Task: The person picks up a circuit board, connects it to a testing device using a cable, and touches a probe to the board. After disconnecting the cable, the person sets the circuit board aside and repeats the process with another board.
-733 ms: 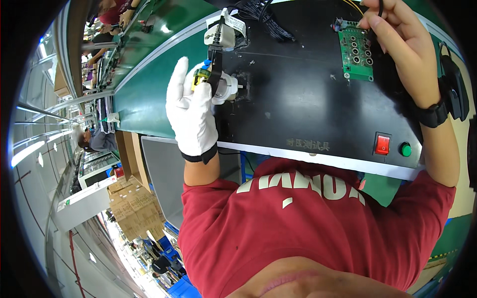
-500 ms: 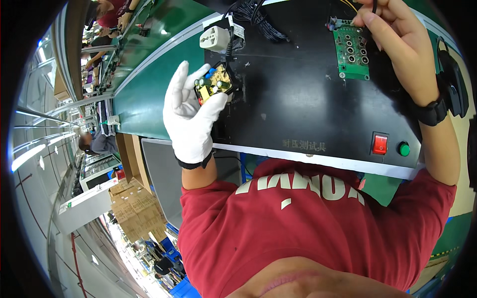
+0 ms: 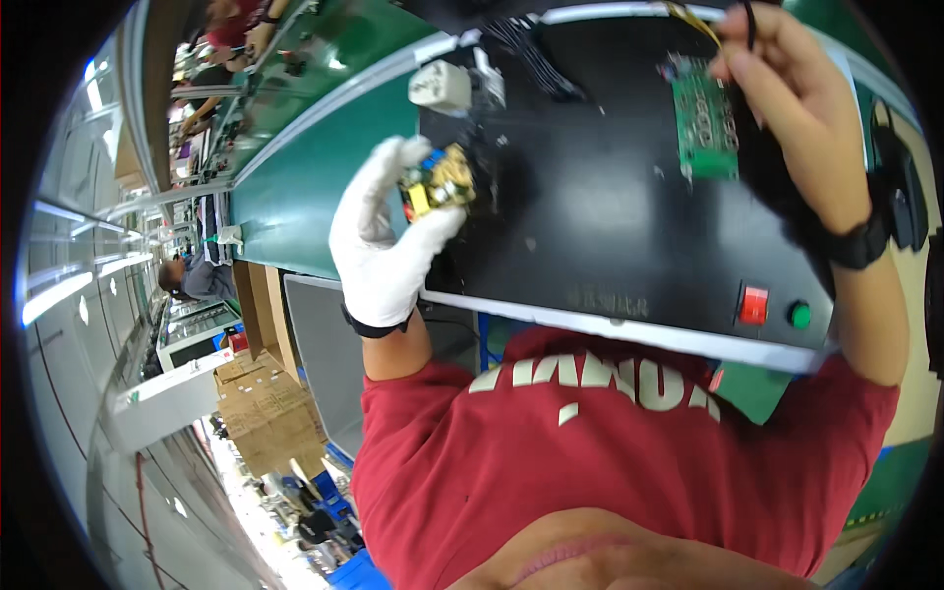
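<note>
My left hand (image 3: pixel 382 258), in a white glove, grips a small circuit board (image 3: pixel 442 189) crowded with yellow, blue and pale components. Thumb and fingers close on its edges above the left side of a black panel (image 3: pixel 580 206). At the far right, my bare right hand (image 3: pixel 801 123) pinches a thin black lead (image 3: pixel 750 28) between thumb and fingers. Its fingertips are beside the upper corner of a green circuit board (image 3: pixel 706 138) lying on the panel; whether they touch it I cannot tell. Yellow wires (image 3: pixel 693 22) run near those fingertips. Motion blurs both boards.
A white socket adapter (image 3: pixel 441 87) and a black cable bundle (image 3: pixel 536 59) are at the panel's far left. Near its right front corner are a red rocker switch (image 3: pixel 754 305) and a green button (image 3: pixel 799 314). Cardboard boxes (image 3: pixel 265 413) stand left; a person (image 3: pixel 197 278) is beyond.
The fingers of my left hand have curled in onto the small circuit board, where they were spread before. My right hand keeps its pinch near the green board. The whole view has shifted slightly.
</note>
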A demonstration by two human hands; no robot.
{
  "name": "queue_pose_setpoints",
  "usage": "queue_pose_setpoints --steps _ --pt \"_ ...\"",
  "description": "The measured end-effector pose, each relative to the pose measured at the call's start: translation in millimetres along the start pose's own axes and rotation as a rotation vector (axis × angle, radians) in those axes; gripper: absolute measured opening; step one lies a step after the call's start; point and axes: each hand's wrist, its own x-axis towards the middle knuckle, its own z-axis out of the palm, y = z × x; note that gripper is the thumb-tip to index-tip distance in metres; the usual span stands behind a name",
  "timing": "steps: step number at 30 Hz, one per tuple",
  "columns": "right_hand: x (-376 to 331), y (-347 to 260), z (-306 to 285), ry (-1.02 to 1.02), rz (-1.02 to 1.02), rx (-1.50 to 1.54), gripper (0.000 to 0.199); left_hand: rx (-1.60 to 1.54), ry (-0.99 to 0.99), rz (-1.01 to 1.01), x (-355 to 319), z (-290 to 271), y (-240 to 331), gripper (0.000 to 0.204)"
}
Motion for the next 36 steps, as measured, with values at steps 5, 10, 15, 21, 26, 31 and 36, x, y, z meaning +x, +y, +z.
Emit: queue_pose_setpoints --steps 5,10,15,21,26,31,36 --pt "-3 -4 9 0.080 0.046 0.119 0.019 0.314 -0.380 0.155 28 -22 8 0.070" --pt "-2 -5 11 0.096 0.159 0.070 0.018 0.381 -0.349 0.056 13 -10 13 0.066" --pt "-3 -4 7 0.088 0.125 0.012 0.021 0.187 -0.069 -0.014 1 -5 7 0.076" --pt "-2 -4 2 0.058 0.093 -0.028 0.026 -0.326 0.085 -0.180 9 -11 -17 0.074" --pt "1 -6 1 0.049 0.087 -0.065 0.027 -0.294 0.065 -0.121 7 -13 -23 0.073" --pt "1 -6 2 0.071 0.111 -0.097 0.027 -0.310 0.054 -0.129 7 -9 -18 0.068" --pt "1 -7 2 0.054 0.083 -0.063 0.027 -0.258 0.111 -0.058 1 -4 -15 0.065"
